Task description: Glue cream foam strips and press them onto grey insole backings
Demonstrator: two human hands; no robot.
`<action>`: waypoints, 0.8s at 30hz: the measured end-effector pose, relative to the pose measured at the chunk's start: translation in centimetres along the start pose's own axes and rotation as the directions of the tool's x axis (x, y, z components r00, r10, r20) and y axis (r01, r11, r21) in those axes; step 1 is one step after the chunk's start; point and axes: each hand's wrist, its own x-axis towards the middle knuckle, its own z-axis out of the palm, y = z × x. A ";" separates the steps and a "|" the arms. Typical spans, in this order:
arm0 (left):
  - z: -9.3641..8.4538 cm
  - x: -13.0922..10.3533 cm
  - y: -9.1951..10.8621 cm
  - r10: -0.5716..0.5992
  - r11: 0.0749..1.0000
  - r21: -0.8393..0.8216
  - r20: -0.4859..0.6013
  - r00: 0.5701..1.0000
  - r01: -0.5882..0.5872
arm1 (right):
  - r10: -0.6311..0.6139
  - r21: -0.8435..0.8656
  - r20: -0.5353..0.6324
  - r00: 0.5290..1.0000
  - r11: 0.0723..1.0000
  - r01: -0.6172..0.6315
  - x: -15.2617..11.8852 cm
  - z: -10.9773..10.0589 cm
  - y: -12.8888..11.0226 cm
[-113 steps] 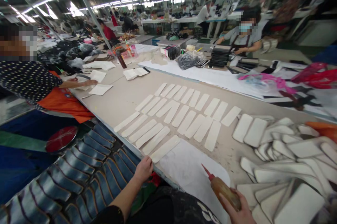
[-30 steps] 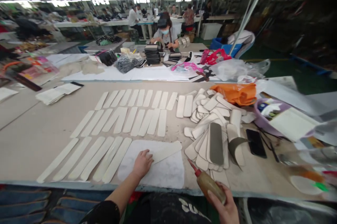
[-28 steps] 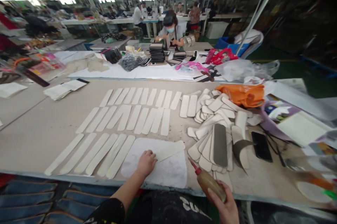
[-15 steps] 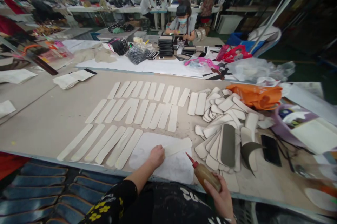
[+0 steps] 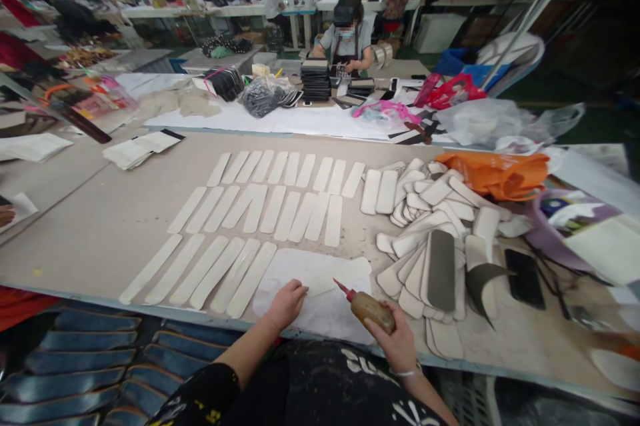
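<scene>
My right hand (image 5: 395,339) is wrapped round a brownish glue bottle (image 5: 371,312) whose red nozzle points up and left, over a white sheet (image 5: 280,273). On that sheet lies a pale strip (image 5: 345,276), and the closed fingers of my left hand (image 5: 289,303) pinch its left end. The nozzle tip is close to the strip; whether they touch I cannot tell. Rows of pale strips (image 5: 245,279) lie to the left and beyond. A heap of rounded pale pieces (image 5: 405,273) is at the right, with a dark green one (image 5: 441,271) on top.
A black phone (image 5: 524,278), a purple basin (image 5: 543,233) and an orange bag (image 5: 495,174) are at the right. Across the table a person (image 5: 345,46) works beside a dark stack (image 5: 315,81). Blue curved pieces (image 5: 75,363) lie below the table's left edge. Another person's hand shows at far left.
My right hand has brought the bottle left and up, its nozzle now over the strip. My left hand has shifted slightly left. A hand has appeared at the far left edge.
</scene>
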 end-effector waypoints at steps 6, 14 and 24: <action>1.3 -0.9 -1.1 -0.025 0.999 -0.022 0.044 0.999 0.026 | -0.249 -0.130 0.185 0.951 0.953 0.275 1.9 3.8 -0.6; 1.5 0.6 -1.2 -0.045 0.999 -0.026 0.099 0.994 0.047 | -0.348 -0.152 0.278 0.895 0.904 0.399 3.1 6.8 -1.2; 1.2 0.8 -1.3 -0.043 0.998 -0.048 0.149 0.988 0.051 | -0.306 -0.243 0.181 0.934 0.907 0.344 4.4 5.0 0.4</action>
